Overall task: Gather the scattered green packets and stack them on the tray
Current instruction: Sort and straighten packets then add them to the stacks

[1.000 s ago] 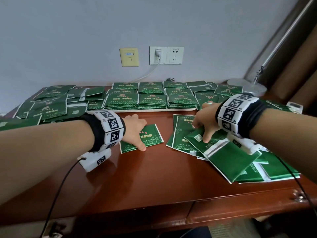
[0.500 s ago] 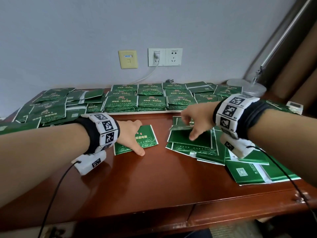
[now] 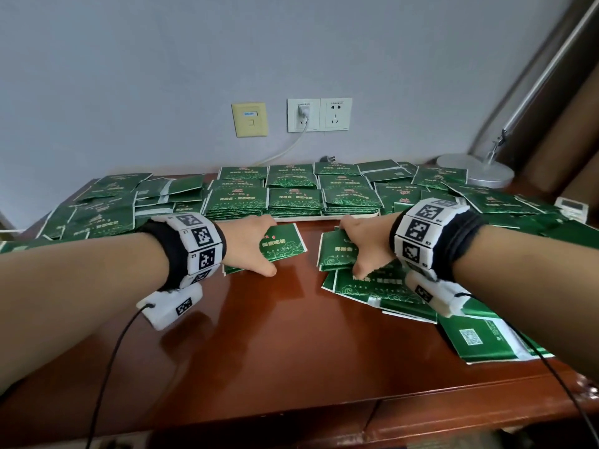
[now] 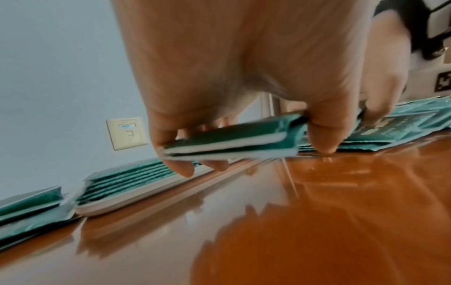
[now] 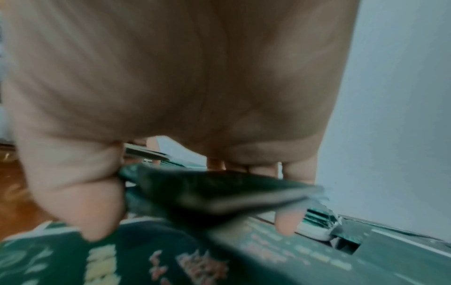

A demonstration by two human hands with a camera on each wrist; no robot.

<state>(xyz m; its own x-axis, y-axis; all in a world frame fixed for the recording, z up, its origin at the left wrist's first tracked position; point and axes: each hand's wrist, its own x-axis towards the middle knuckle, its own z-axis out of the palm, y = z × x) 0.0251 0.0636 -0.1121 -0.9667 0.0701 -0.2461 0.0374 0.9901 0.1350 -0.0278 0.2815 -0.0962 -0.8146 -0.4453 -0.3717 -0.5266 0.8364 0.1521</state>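
Head view, setting: brown tabletop [image 3: 275, 335] against a grey wall; white tray [image 3: 324, 217] at the back, seen as a thin pale rim under the neat rows.
Left hand [image 3: 249, 246]: fingers and thumb curled round a small held stack [image 3: 285, 246] of green packets; left wrist view shows it as several layers clamped by the edges, lifted off the wood.
Right hand [image 3: 366, 246]: thumb one side, fingers the other, gripping a second small bundle [image 3: 335, 251]; right wrist view blurred, but shows the bundle raised above a printed packet lying flat.
Stacked on tray: tidy piles [image 3: 295, 199] in rows, several packets deep. Judged done.
Loose, near right: overlapping heap [image 3: 382, 286] under and beside the right hand, plus a face-down packet with a QR code [image 3: 476, 340] at the front edge.
Loose, left of tray: jumbled spread [image 3: 103, 209], not squared.
Loose, right of tray: more scattered packets [image 3: 492, 202] running toward the lamp base [image 3: 476, 170].
Progress: judged partway; tray well filled, yet many packets apparently off it on both sides.
Step in hand: probably squaring both bundles before carrying them to the tray.
Left to do: place the two bundles, then clear the near heap and both flanks.
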